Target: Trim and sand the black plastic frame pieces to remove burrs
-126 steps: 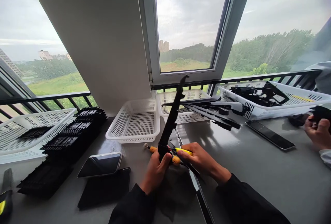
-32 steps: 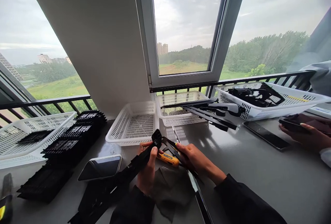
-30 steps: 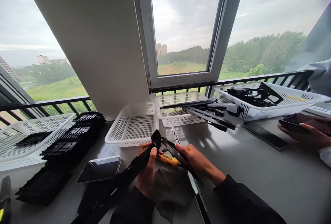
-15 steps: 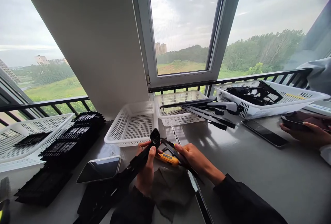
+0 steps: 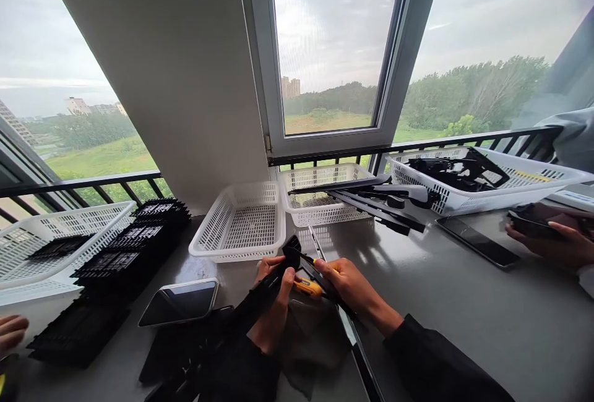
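Note:
My left hand (image 5: 273,309) is closed around a long black plastic trim piece (image 5: 260,297), its broader end raised. My right hand (image 5: 346,281) grips a slim tool with yellow on its handle (image 5: 336,270); the fingers hide most of it. Its thin dark tip meets or nearly meets the trim's raised end. Below and between both hands is an orange utility knife (image 5: 309,287), partly covered. A long glossy black strip (image 5: 357,349) runs under my right hand toward the front edge. A dark cloth-like sheet (image 5: 313,334) lies beneath my wrists.
White baskets (image 5: 199,247) line the window side. Black strips (image 5: 385,207) rest across one basket's rim. Stacked black ribbed parts (image 5: 111,260) and a phone (image 5: 180,303) are at left; another phone (image 5: 477,241) lies at right. Other people's hands (image 5: 552,241) show at both sides.
My left hand and the black trim piece have shifted slightly right, and its raised end has turned. Another person's hand has come in at the left edge.

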A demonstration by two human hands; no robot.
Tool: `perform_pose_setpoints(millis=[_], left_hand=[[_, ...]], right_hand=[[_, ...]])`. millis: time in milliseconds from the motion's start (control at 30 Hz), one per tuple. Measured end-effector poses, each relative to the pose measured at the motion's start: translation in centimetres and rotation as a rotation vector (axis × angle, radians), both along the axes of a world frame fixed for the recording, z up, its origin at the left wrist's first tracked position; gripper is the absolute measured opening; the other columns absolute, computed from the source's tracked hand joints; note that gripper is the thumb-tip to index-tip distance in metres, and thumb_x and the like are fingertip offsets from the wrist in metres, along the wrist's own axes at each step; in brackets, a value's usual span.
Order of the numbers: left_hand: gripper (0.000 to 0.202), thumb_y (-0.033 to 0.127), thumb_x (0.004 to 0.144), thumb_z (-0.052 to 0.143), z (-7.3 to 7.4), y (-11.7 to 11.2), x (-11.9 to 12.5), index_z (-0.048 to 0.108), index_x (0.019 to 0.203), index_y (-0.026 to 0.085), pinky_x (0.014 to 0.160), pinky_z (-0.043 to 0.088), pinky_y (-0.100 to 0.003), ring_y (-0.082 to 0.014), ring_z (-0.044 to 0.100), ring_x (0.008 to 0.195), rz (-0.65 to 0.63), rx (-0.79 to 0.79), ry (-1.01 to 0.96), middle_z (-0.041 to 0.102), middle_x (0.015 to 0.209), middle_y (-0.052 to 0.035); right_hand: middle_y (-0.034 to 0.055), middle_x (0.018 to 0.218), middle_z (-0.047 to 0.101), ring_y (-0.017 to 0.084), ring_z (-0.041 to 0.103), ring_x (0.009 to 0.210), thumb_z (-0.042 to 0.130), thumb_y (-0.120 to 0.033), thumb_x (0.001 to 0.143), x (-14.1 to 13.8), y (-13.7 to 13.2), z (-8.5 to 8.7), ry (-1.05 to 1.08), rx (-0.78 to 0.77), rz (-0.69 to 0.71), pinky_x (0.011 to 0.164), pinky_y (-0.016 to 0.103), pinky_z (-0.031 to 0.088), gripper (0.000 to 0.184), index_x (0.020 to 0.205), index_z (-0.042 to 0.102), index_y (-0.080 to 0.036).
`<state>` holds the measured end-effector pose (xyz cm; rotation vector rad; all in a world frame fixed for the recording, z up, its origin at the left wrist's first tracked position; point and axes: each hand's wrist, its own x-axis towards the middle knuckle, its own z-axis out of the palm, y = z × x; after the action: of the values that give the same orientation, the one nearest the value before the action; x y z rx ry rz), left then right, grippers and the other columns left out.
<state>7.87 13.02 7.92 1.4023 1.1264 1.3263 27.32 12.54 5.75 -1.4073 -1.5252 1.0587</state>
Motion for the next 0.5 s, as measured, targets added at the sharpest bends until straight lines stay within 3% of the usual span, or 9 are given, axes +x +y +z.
perform_pose_setpoints(millis=[300,500], left_hand=[[0.020,0.056,0.091,0.070,-0.04,0.07,-0.34,0.066,0.100,0.039,0.090,0.059,-0.056,-0.0355,0.075,0.084,-0.002,-0.009,0.007,0.078,0.078,0.0025],[0.020,0.054,0.091,0.071,-0.37,0.15,-0.36,0.066,0.101,0.037,0.084,0.061,-0.055,-0.0355,0.075,0.084,0.006,-0.015,0.005,0.078,0.080,0.0013]], right_hand=[[-0.0070,0.049,0.023,0.009,0.018,0.051,0.044,-0.082,0.095,-0.05,0.10,-0.01,0.071,-0.073,0.024,0.051,0.031,0.013,0.073,0.053,0.030,-0.024],[-0.0070,0.046,0.026,0.008,0.021,0.047,0.047,-0.086,0.091,-0.20,0.05,0.18,0.148,-0.115,0.042,0.049,0.030,0.013,0.076,0.051,0.034,-0.023]])
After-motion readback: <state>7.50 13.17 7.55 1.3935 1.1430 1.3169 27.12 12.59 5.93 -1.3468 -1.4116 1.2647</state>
